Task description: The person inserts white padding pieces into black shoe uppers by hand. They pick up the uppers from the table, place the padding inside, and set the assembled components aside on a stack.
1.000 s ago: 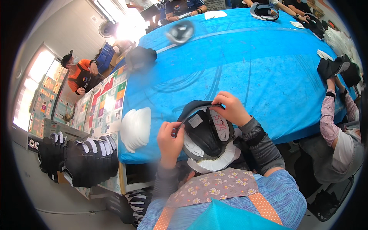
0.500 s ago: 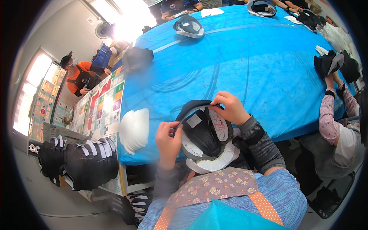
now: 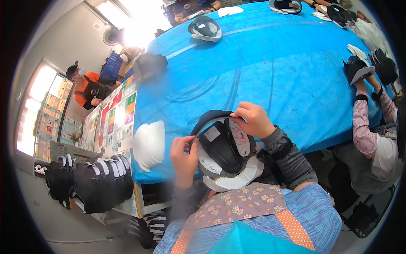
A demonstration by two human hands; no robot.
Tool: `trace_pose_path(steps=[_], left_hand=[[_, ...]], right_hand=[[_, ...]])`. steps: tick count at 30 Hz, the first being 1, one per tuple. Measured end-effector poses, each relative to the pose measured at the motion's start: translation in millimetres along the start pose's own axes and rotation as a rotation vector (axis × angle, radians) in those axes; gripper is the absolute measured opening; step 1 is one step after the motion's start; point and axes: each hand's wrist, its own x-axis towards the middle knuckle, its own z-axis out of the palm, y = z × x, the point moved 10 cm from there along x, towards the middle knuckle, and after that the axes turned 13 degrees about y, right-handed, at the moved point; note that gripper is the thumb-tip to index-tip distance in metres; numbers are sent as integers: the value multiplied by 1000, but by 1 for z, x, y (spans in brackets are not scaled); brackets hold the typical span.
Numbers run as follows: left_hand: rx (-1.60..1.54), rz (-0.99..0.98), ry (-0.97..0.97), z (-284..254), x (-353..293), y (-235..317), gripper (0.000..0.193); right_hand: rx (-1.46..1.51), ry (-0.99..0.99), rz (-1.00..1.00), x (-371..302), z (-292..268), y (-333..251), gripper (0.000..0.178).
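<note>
A black cap (image 3: 222, 146) is held in front of me, its open inside facing up. Inside it are a small white label and white panels, one with red marks. A white curved brim piece (image 3: 234, 175) runs along its near edge, close to my apron. My left hand (image 3: 185, 158) pinches the left side of the cap's black rim band. At the far right of that band, my right hand (image 3: 253, 120) grips with thumb and fingers. To the left, a stack of white curved brim pieces (image 3: 149, 146) lies on the blue table cover (image 3: 304, 93).
Black caps with white edges (image 3: 101, 182) are gathered in a row at the left, below table height. Farther off lie a cap (image 3: 204, 28) and a dark blurred cap (image 3: 150, 67). At right, a co-worker's hands hold a black cap (image 3: 357, 70); other people work around the table.
My hands keep their grip on the cap's rim, which has shifted very slightly left. The co-worker's cap at right has tilted, its brim now pointing lower.
</note>
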Motion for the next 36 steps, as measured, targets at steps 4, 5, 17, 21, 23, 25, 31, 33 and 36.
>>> trace_pose_path(steps=[4, 5, 17, 21, 23, 25, 31, 33, 36], left_hand=[[13, -7, -13, 0, -1, 0, 10], [12, -4, -15, 0, 0, 0, 10], [70, 101, -25, -1, -2, 7, 15], [131, 191, -71, 2, 7, 25, 13], [166, 247, -98, 8, 13, 35, 13], [161, 303, -131, 17, 15, 44, 11], [227, 350, -81, 23, 15, 38, 8], [230, 371, -85, 26, 16, 41, 9], [215, 429, -80, 34, 22, 59, 9]], right_hand=[[9, -18, 45, 0, 1, -1, 13], [23, -8, 41, 1, 0, -2, 13], [6, -10, -25, -2, 2, -4, 15], [23, -3, -7, -3, 1, -4, 15], [51, 2, 41, -4, 1, 1, 15], [54, 40, 30, -4, -2, 0, 17], [31, 58, 31, -6, -3, 0, 17], [31, 41, 34, -7, -1, 2, 17], [59, 42, 60, -9, -2, 3, 17]])
